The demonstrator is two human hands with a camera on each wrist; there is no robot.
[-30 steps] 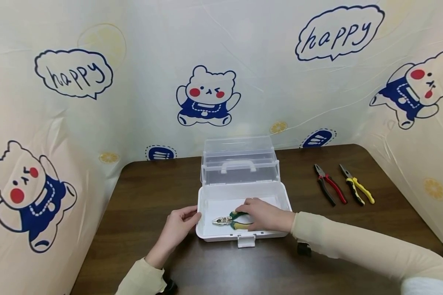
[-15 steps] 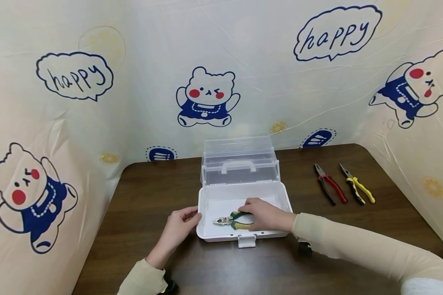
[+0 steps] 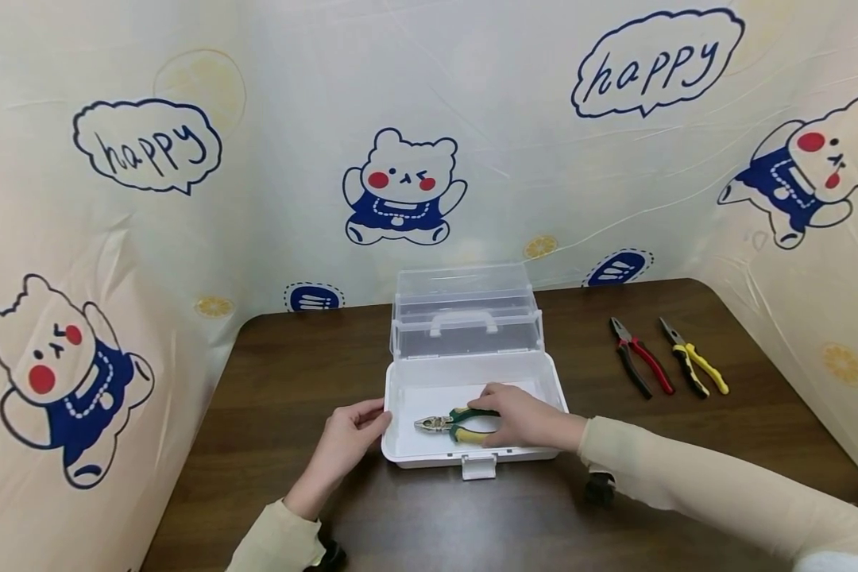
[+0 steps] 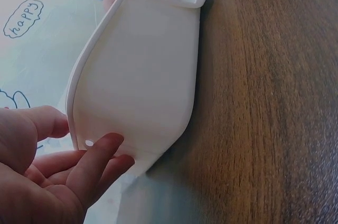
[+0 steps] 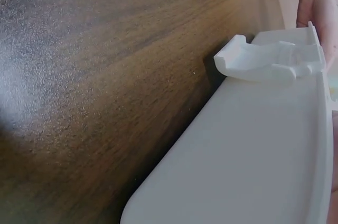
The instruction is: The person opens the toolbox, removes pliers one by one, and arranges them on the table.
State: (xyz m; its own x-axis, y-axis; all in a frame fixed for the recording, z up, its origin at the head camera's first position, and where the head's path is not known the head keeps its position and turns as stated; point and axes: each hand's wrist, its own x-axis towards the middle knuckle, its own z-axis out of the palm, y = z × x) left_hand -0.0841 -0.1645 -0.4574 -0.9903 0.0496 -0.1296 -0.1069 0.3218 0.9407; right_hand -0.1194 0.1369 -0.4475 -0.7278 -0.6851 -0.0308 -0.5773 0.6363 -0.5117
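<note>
A white toolbox [image 3: 404, 445] with its clear lid [image 3: 465, 278] raised stands on the table. Inside it, combination pliers [image 3: 465, 434] with green and yellow handles lie with their metal head pointing left. My right hand [image 3: 525, 417] reaches into the box and grips the rear ends of both handles, its fingers on the green one and its thumb by the yellow one. The left hand [image 3: 346, 437] pinches the left rim of the box; in the left wrist view its thumb is at the inner side and its fingers lie along the outer wall. The right wrist view hides the pliers behind the front wall.
To the right of the box lie red and black pliers [image 3: 642, 357] and yellow and black long-nose pliers [image 3: 693, 357]. An undone white latch [image 3: 478, 467] juts from the box front. A printed curtain [image 3: 279, 222] closes off the table's back and sides.
My right hand has drawn back slightly to the right, so more of the green and yellow handles shows. The pliers' head and my left hand have barely moved.
</note>
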